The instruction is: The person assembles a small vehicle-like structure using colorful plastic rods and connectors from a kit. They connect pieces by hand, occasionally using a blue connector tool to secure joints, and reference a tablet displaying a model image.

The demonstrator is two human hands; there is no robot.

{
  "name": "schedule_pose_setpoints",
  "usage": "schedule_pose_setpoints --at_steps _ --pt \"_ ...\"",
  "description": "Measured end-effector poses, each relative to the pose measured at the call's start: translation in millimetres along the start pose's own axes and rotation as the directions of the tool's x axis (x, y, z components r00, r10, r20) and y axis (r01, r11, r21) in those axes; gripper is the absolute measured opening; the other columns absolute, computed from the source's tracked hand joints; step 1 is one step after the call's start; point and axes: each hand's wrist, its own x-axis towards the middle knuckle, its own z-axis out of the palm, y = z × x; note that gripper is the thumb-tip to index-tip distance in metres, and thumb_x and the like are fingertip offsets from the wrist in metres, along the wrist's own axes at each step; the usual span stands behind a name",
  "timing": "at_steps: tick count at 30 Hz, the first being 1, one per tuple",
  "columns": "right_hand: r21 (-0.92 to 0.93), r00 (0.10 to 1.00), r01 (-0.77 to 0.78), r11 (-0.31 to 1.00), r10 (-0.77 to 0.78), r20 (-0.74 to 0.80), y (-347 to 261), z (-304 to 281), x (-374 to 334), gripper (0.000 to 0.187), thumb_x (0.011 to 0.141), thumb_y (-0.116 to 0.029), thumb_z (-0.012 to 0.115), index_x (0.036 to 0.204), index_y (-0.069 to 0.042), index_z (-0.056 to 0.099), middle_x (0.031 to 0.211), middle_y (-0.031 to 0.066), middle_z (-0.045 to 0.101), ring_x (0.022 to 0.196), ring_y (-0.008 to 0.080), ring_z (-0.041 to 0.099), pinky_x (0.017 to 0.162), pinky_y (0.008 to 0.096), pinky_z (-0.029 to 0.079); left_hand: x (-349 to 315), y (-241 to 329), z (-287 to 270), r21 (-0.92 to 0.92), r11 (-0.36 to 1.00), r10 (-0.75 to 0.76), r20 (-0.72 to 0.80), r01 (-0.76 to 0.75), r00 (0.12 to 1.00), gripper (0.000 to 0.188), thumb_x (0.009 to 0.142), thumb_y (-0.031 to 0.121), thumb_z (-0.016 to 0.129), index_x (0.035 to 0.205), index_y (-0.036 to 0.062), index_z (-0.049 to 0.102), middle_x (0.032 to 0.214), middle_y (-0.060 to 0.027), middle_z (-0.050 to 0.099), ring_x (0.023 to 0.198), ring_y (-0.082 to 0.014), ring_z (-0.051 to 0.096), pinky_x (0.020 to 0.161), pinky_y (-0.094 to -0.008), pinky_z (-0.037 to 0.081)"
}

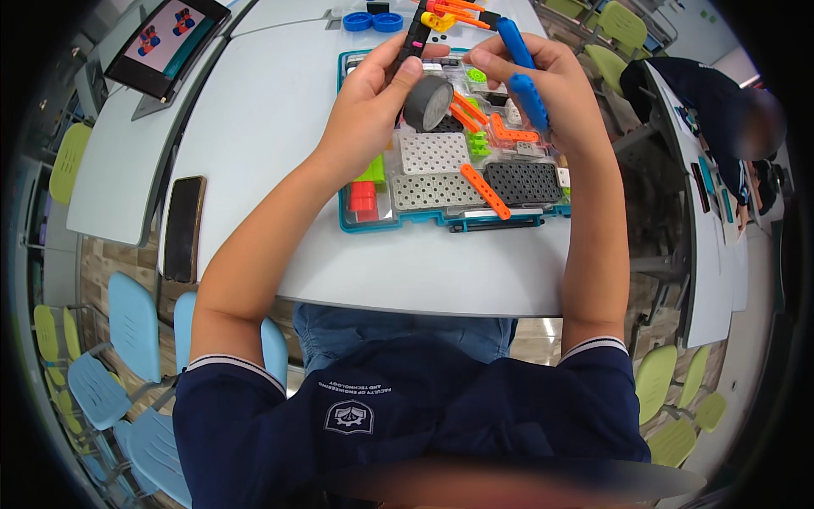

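Note:
Over an open parts case, both my hands hold a partly built model of plastic construction pieces. My left hand (360, 110) is closed round its black beam (415, 38), thumb on the near side. A dark grey wheel (428, 103) shows beside that thumb. Yellow connectors (439, 20) and orange beams (466, 12) join at the model's far end. My right hand (564, 93) is closed on blue beams (515, 42) at the model's right; its fingers hide where they meet. Orange prongs (469, 112) stick out beneath the model; I cannot tell what they belong to.
The teal-edged case (407, 222) holds grey and black perforated plates, an orange angled beam (511, 131) and red blocks (363, 200). Two blue rings (373, 21) lie beyond it. A phone (184, 229) and a tablet (165, 42) are left. Another person (708, 102) sits right.

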Motion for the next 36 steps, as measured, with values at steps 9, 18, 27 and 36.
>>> schedule_pose_setpoints --at_steps 9,18,27,36 --pt "-0.242 0.989 0.139 0.960 -0.149 -0.022 0 29 6 0.025 0.088 -0.021 0.080 0.102 -0.001 0.079 0.080 0.0051 0.074 0.070 0.0092 0.063 0.066 0.0278 0.050 -1 -18 -1 0.227 0.943 0.253 -0.011 -0.244 0.968 0.058 0.104 0.012 0.063 0.157 0.0040 0.041 0.139 -0.0068 0.054 0.127 -0.0136 0.053 0.107 -0.0300 0.046" --pt "-0.187 0.991 0.113 0.976 -0.124 -0.045 7 29 4 0.026 0.090 -0.023 0.080 0.105 -0.002 0.079 0.085 0.0052 0.076 0.074 0.0092 0.066 0.068 0.0269 0.051 0 -6 -12 -0.368 0.920 -0.120 0.068 0.137 0.990 0.047 0.104 0.021 0.064 0.146 0.0026 0.055 0.111 -0.0034 0.069 0.097 -0.0104 0.066 0.088 -0.0273 0.055" --pt "-0.186 0.995 0.077 0.980 -0.087 -0.045 16 29 8 0.030 0.089 -0.028 0.081 0.102 -0.001 0.079 0.085 0.0067 0.076 0.078 0.0112 0.069 0.072 0.0278 0.053 5 -19 -16 -0.303 0.925 -0.206 0.106 0.229 0.973 0.042 0.107 0.024 0.058 0.142 0.0022 0.054 0.119 -0.0047 0.069 0.108 -0.0105 0.066 0.096 -0.0310 0.055" --pt "-0.462 0.988 -0.008 0.887 0.078 0.132 10 6 8 0.026 0.084 -0.026 0.083 0.098 -0.004 0.080 0.077 0.0048 0.072 0.073 0.0120 0.067 0.068 0.0291 0.051 11 -27 -34 -0.313 0.944 -0.091 0.049 0.102 0.995 0.040 0.107 0.023 0.057 0.143 0.0039 0.054 0.108 -0.0015 0.065 0.096 -0.0110 0.064 0.089 -0.0285 0.055"
